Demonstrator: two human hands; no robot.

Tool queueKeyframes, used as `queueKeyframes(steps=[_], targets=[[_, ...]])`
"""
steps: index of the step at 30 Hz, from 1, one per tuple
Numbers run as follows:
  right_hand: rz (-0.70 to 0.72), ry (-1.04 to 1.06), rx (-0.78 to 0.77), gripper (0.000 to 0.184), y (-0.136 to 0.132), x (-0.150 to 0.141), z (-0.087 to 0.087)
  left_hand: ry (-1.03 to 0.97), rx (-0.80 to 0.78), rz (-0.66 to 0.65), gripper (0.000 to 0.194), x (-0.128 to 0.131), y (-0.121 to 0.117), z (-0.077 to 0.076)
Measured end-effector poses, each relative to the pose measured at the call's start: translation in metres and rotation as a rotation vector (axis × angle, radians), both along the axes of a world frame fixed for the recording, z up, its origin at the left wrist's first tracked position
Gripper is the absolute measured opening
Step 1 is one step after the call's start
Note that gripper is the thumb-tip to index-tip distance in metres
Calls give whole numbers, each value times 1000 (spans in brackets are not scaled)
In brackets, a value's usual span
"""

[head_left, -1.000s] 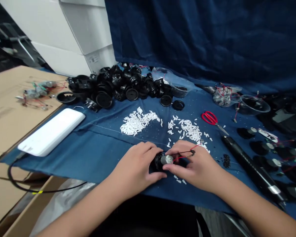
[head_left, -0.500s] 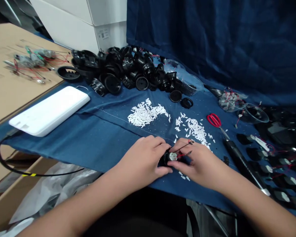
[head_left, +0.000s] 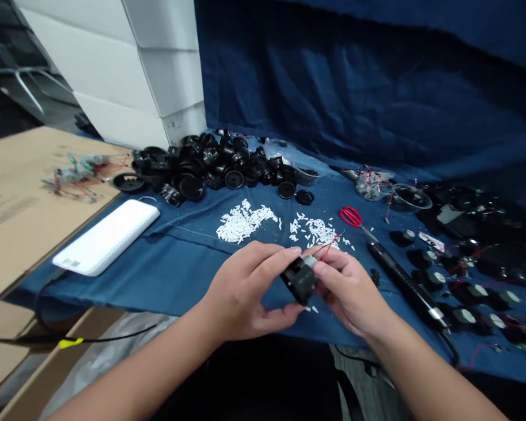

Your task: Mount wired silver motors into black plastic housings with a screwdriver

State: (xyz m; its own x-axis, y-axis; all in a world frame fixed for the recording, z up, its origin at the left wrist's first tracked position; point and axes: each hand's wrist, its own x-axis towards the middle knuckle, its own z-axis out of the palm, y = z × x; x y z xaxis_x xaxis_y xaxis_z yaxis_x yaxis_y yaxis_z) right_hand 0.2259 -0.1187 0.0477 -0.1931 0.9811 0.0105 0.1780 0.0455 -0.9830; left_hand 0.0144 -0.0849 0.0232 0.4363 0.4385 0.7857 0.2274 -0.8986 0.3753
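Black housing between both hands now, up over the near edge of the blue cloth! Left hand has it gripped, fingers along the top, thumb below; right hand pinches the small grey motor at its upper side (red wire poking up past the fingers). Just beyond, two loose spreads of white pieces on the cloth, and off to the right, red-handled scissors near a black cylindrical tool. Further back, a heap of black parts; over left, the white power bank, cable attached.
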Motion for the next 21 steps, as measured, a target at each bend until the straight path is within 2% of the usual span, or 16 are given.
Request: queueKeyframes(steps=[2,5,7,9,10,11,14,16,18,21], targets=[[31,338,-152,40,-11,-10,12,-99,126,22,73,6,0,23],[163,815,-359,31,-24,-25,26,-192,139,-8,72,15,-2,55],[278,873,-412,33,-31,-30,30,-227,74,-102,68,17,-4,72],[327,780,-429,43,-38,-28,29,-236,30,-183,66,16,-7,83],[280,676,-363,44,-42,-26,27,-222,21,-201,68,14,-8,88],[183,540,-216,42,-45,-23,26,-197,20,-209,71,11,-10,91],[-174,47,481,26,-51,-14,26,-97,35,-221,79,6,-16,100],[-262,-156,816,36,-48,-13,30,-55,55,-236,80,6,-20,103],[-230,-205,946,41,-42,-13,35,-35,75,-241,81,8,-24,104],[-156,-158,987,47,-33,-16,39,-11,55,-234,77,11,-26,102]])
